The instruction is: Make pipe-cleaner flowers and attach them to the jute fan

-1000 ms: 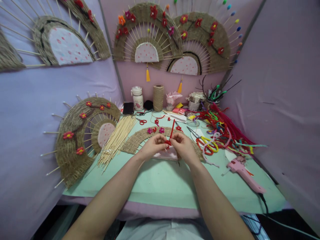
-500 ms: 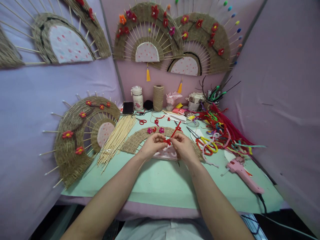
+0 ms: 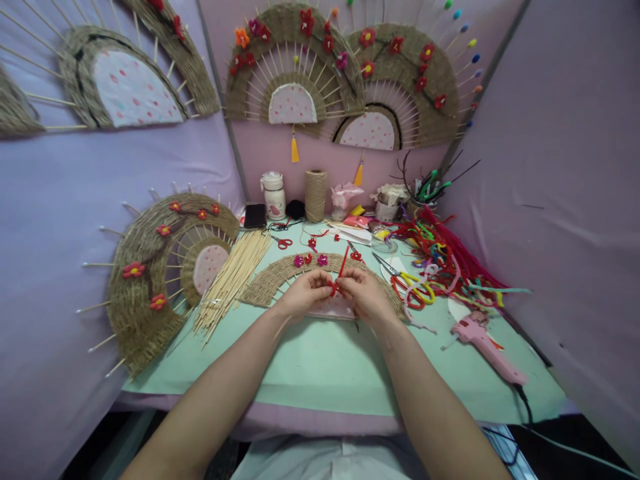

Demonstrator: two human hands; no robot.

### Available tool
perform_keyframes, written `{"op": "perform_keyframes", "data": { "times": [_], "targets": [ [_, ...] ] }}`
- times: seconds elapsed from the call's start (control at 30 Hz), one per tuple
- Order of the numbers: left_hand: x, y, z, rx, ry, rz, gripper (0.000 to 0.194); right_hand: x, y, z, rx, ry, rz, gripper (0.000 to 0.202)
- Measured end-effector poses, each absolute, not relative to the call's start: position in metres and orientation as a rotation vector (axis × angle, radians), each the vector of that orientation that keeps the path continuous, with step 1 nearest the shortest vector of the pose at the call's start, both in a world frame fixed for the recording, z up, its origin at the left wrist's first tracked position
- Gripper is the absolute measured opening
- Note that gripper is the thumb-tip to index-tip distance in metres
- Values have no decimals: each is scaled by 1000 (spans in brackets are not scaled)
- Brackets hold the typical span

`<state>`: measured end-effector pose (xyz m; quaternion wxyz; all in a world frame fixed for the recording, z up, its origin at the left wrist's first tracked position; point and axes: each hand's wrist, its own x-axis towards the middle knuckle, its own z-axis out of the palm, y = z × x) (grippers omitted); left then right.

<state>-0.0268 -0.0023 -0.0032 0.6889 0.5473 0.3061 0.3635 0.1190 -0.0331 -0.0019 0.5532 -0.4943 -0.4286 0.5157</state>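
Note:
Between my hands is a red pipe cleaner (image 3: 343,261), bent into a small bunch low down, with one straight end standing up. My left hand (image 3: 311,292) pinches the bunched part with thumb and forefinger. From the other side my right hand (image 3: 363,291) grips the same piece near the base of its upright end. Beneath both hands lies a half-round twine-woven fan (image 3: 273,280) with a dotted pale centre, partly hidden by my fingers. Small purple-red fuzzy flowers (image 3: 323,260) sit on its upper band, and a red flower (image 3: 356,256) lies by its edge.
Thin wooden sticks (image 3: 233,277) lie left of the fan. Yellow-handled scissors (image 3: 417,287), a pile of coloured pipe cleaners (image 3: 445,253) and a pink glue gun (image 3: 487,347) with a cord are on the right. A twine spool (image 3: 315,195) and a white bottle (image 3: 273,195) stand behind.
The upright end of the red pipe cleaner has swung left and stands steeper. My right hand has shifted slightly, while my left hand stays nearly in place.

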Motion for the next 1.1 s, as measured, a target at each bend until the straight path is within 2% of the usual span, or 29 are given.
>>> {"op": "perform_keyframes", "data": {
  "times": [0.13, 0.27, 0.77, 1.1],
  "targets": [
    [-32, -2, -2, 978, 567, 671, 32, 119, -35, 0, -1085, -1006, 1321, 16],
    [-33, -2, 0, 852, 556, 659, 32, 118, -35, 0, -1065, -1001, 1282, 18],
    [-32, 6, -5, 633, 530, 737, 18, 112, -39, 7, -1130, -1264, 758, 15],
    [-31, 7, -4, 584, 634, 858, 18, 114, -40, 6, -1114, -1538, 419, 5]
  ]
}}
